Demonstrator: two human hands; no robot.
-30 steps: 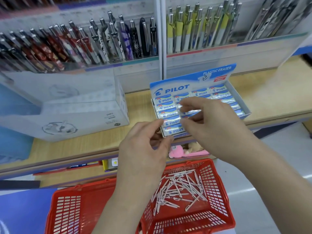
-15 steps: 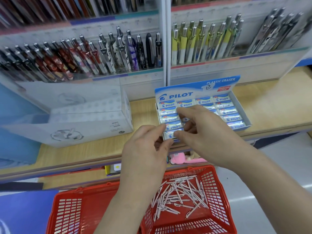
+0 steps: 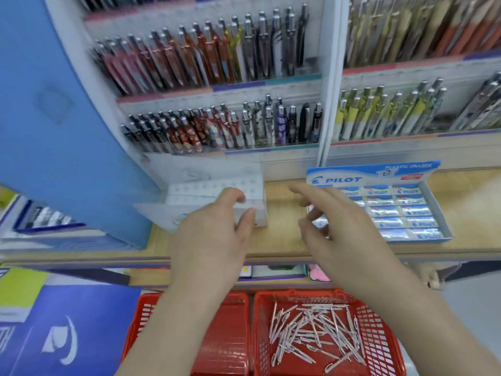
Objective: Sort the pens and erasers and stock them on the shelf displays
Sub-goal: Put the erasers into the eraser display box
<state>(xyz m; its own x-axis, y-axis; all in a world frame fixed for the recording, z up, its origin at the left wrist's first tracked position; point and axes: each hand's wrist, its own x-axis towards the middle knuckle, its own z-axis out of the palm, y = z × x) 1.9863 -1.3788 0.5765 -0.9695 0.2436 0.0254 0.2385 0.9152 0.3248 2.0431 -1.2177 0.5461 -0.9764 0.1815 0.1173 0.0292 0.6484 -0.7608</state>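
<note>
While I look down through the head camera, the nearest things are two red plastic mesh baskets, side by side. I cannot see into the left basket (image 3: 227, 335). The right basket (image 3: 379, 346) holds a loose heap of slim white pens (image 3: 311, 335).

Two bare forearms reach forward above the baskets, over a pale wooden shelf (image 3: 282, 240). The left hand (image 3: 214, 240) has loosely curved fingers and grasps nothing I can see. Its fingertips are at the near corner of a white cardboard box (image 3: 217, 192), but blur hides whether they touch. The right hand (image 3: 341, 237) is released, its fingers spread over the left edge of a blue and white cardboard display tray (image 3: 352, 176) marked PILOT.

Small wrapped erasers with blue labels (image 3: 406, 213) fill that tray in neat rows. Behind it, tiered white racks hold upright patterned pens (image 3: 217, 131) on the left and yellow-barrelled pens (image 3: 379, 112) on the right. A large blue panel (image 3: 54, 131) fills the far left.
</note>
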